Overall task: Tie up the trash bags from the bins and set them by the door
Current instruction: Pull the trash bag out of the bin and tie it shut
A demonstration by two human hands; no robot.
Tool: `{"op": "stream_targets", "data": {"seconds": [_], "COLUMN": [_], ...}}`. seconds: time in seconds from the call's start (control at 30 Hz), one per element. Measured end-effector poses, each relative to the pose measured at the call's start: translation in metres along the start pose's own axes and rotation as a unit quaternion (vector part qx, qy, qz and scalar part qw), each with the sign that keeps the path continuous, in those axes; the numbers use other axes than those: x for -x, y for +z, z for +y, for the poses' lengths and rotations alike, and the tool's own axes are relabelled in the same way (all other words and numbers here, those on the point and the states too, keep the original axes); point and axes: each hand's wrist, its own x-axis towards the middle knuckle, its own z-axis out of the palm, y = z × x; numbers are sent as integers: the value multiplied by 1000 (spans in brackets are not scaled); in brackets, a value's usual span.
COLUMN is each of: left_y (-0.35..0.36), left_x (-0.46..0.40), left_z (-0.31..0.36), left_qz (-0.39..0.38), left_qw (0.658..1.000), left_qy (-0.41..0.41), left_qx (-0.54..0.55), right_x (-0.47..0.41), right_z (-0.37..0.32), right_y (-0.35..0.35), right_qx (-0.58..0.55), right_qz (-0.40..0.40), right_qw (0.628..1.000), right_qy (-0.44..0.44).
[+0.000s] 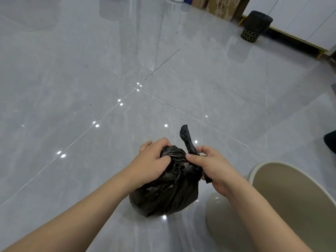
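Tiles first: glossy grey floor (76,73) with thin grout lines crossing well ahead of my hands, ceiling lights mirrored in it as small white dots. Far off to the upper right I see a black honeycomb-patterned bin (255,27) lined with a dark bag, standing beside white cabinets (305,20); cardboard boxes (220,7) stand to its left.

Now the job itself. Black trash bag (163,191) sits on the floor directly under both hands, bulging, its neck gathered upward. My left hand (154,160) is clenched over the bunched top of the bag, fingers curled into the plastic. My right hand (211,168) pinches a twisted tail (187,139) of the bag between thumb and forefinger. That tail stands nearly upright above the right hand, long axis running up and away from me, leaning slightly left at the tip. A short end pokes out below the right palm.

Just right of my right forearm, a beige bin (254,171) stands open, unlined.
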Motion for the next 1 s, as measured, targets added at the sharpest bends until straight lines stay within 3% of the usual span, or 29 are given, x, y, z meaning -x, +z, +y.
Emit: {"op": "stream_targets", "data": {"seconds": [0.1, 0.17, 0.27, 0.4, 0.6, 0.73, 0.83, 0.9, 1.0], "left_y": [-3, -1, -1, -3, 0, 4, 1, -2, -1], "left_x": [0, -1, -2, 1, -3, -3, -2, -1, 1], "left_z": [-2, -4, -4, -7, -23, -25, -26, -27, -29], "left_qz": [-37, -2, 94, 79, 20, -21, -28, -33, -12], "left_qw": [998, 992, 957, 927, 943, 978, 992, 996, 993], "left_qy": [-59, -2, 92, 155, 137, 71, 28, 9, 23], "left_qx": [0, -122, -260, -332, -304, -195, -116, -79, -112], "right_x": [1, 1, 2, 2, 11, 6, 4, 7, 9], "right_z": [-2, -1, -1, 2, 1, 13, 16, 13, 12], "right_y": [-2, -3, -2, -3, 3, 1, 0, 2, 0], "right_qx": [-4, 9, 78, 173, 213, 398, 283, 177, 119], "right_qz": [5, -3, -27, -62, -106, -28, -49, -93, -142], "right_qw": [1000, 1000, 997, 983, 971, 911, 950, 978, 982], "right_qy": [-14, -16, -9, 7, 19, -102, -120, -66, 29]}}
